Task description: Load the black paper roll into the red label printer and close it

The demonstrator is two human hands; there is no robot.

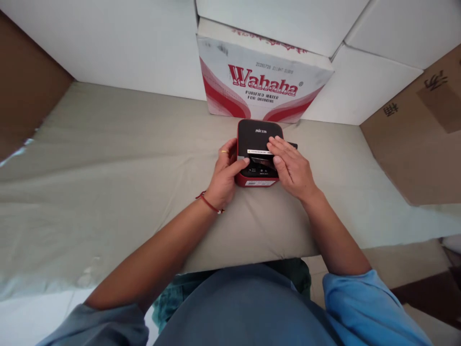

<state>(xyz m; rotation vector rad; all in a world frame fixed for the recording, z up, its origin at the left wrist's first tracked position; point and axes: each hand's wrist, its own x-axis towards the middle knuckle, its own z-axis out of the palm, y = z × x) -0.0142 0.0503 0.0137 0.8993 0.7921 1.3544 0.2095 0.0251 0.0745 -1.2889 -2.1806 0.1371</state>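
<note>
Two-handed: brace label printer [255, 140], left side clasped in left hand [225, 176]; rest right hand [294, 169] lightly, unclenched, atop right.

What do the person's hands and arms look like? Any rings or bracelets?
The left hand wears a gold-coloured ring and a thin red bracelet. No jewellery shows on the right hand. The sleeves are blue and short.
</note>
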